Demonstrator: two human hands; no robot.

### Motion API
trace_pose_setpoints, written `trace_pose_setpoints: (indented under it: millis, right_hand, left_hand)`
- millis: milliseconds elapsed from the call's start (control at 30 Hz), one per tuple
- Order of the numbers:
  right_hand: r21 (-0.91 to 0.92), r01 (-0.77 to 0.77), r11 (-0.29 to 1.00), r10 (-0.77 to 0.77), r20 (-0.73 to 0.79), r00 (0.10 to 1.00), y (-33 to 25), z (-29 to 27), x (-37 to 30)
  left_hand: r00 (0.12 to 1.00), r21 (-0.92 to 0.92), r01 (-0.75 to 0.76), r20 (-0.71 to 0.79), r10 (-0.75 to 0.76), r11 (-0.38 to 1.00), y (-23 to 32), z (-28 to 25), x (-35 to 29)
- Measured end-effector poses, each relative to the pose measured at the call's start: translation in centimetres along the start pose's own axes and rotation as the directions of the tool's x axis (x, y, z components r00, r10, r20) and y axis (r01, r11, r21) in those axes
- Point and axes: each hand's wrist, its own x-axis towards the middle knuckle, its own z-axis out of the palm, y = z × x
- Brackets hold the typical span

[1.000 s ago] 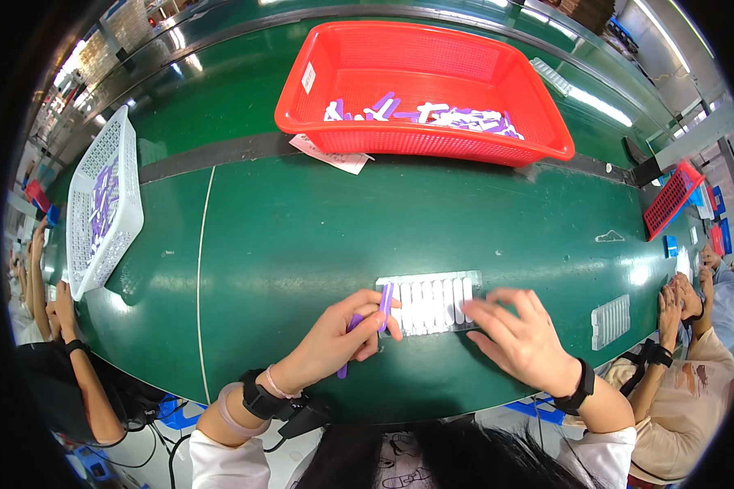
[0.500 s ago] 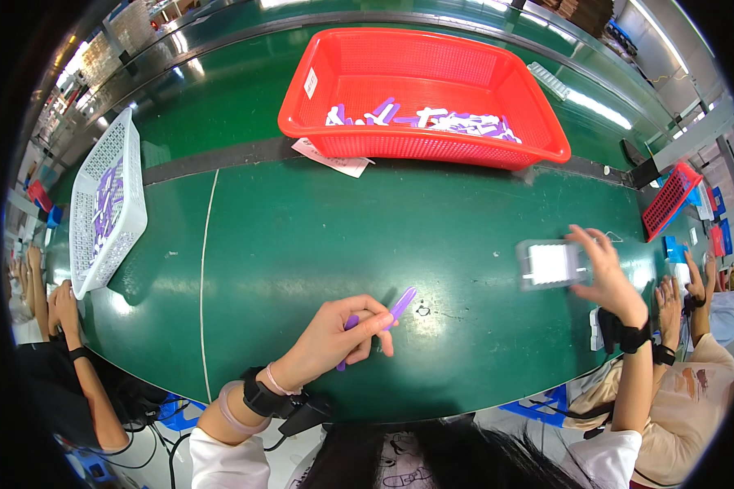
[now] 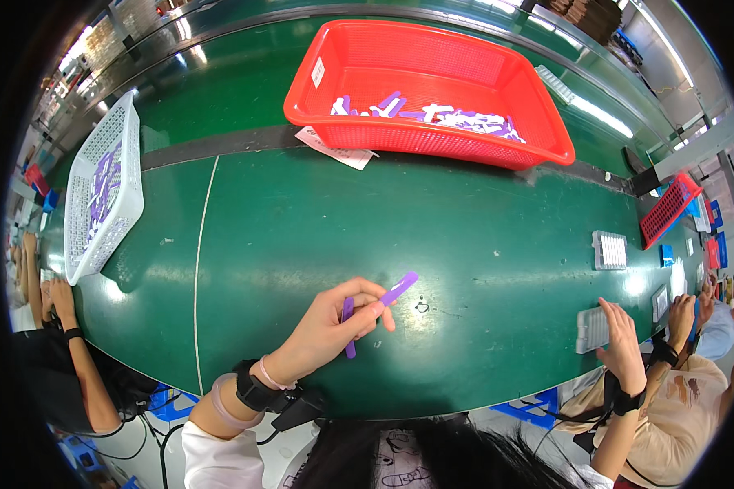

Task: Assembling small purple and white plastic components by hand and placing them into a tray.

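At near centre, the left hand [image 3: 326, 323] pinches purple sticks [image 3: 408, 281] that slackening could drop; right hand [image 3: 622, 350], grip unclear.

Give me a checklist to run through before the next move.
1. Left hand holding purple strips: ok.
2. Right hand gripping the near tray: cannot tell; fingers are at its edge.
3. Far tray resting on the table, apart from the right hand: ok.
4. Red basket upright, strips inside: ok.
5. A tray beside the left hand: not ok; the near tray is over by the right hand.
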Motion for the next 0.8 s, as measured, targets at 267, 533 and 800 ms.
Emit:
trace_pose_setpoints:
  millis: [267, 533, 800]
  right_hand:
    - [0.36, 0.495, 0.791, -0.443, -0.221, 0.869, -14.2, -3.3, 6.0]
    - [0.981, 0.163, -0.11, -0.526, -0.196, 0.827, -20.8, -4.3, 10.1]
    - [0.994, -0.043, 0.099, -0.4, 0.079, 0.913, -21.0, -4.9, 12.4]
  left_hand:
    - [1.0, 0.127, 0.009, -0.027, -0.006, 0.992, 0.2, -0.3, -0.6]
    - [0.995, 0.135, 0.042, 0.088, -0.054, 0.99, 0.6, -0.1, -0.6]
    - [1.0, -0.23, 0.004, 0.003, -0.004, 0.973, -0.4, -1.2, 0.0]
